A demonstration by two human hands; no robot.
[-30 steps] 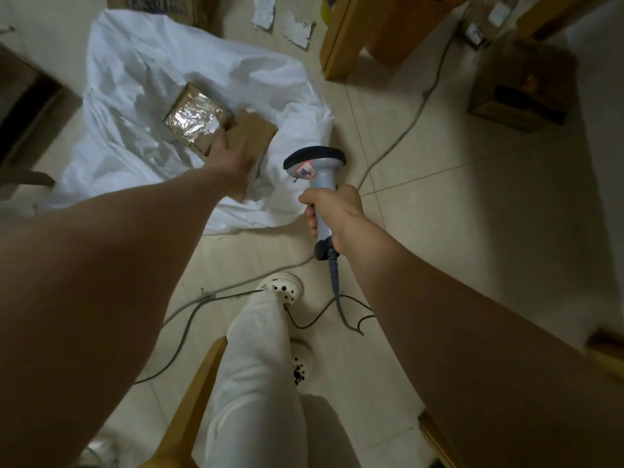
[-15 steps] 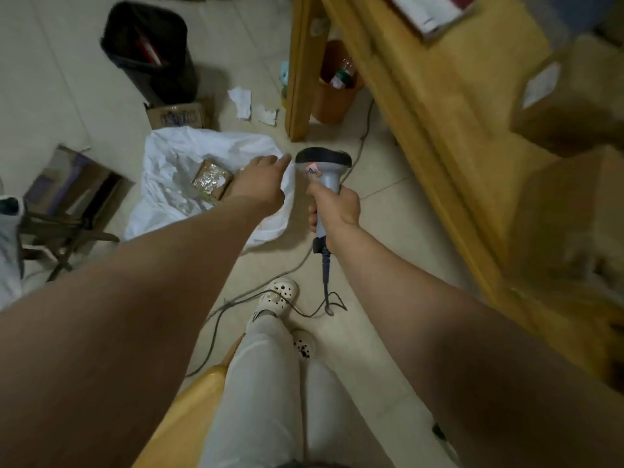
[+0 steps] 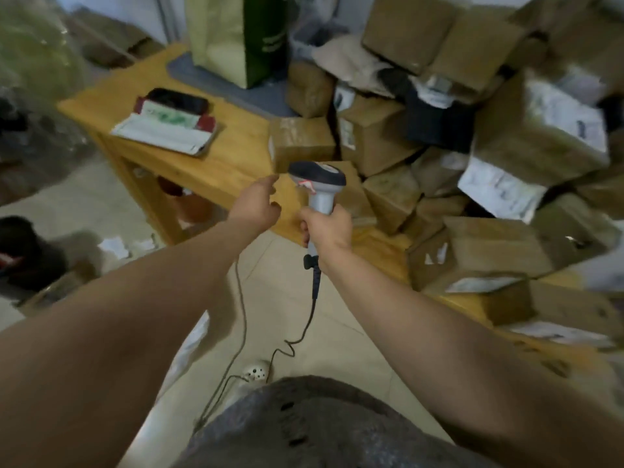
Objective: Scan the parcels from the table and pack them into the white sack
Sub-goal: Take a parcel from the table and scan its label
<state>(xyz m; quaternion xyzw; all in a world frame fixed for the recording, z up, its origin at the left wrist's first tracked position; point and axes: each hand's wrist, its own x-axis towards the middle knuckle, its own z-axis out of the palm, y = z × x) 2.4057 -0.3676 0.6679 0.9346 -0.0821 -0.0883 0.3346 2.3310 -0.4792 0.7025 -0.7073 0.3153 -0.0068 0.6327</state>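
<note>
A person's left hand (image 3: 257, 206) is stretched out over the front edge of a wooden worktop (image 3: 233, 163), its fingers (image 3: 270, 180) loosely spread and holding nothing, their tips just short of a small cardboard parcel (image 3: 302, 143). The parcel lies flat on the worktop, just ahead of those fingers and slightly to their right, at the near left edge of a heap of parcels (image 3: 506, 136) that fills the right side of the worktop. Its long axis appears to run left to right across the view, with one broad side turned toward the person. Blur hides where its shipping label sits. The right hand (image 3: 327, 228) is wrapped around the handle of a barcode scanner (image 3: 320, 199), held close beside the left hand with its handle roughly upright. The dark scanner head faces forward at the heap, and the cable (image 3: 312, 298) trails down to the floor. With the right hand occupied, the free left hand is the nearer and likelier one to take the parcel, probably by its near left corner, and turn a label toward the scanner. A dark phone (image 3: 177, 99) rests on printed papers (image 3: 162, 130) farther left on the worktop. The white sack cannot be made out with any certainty.
</note>
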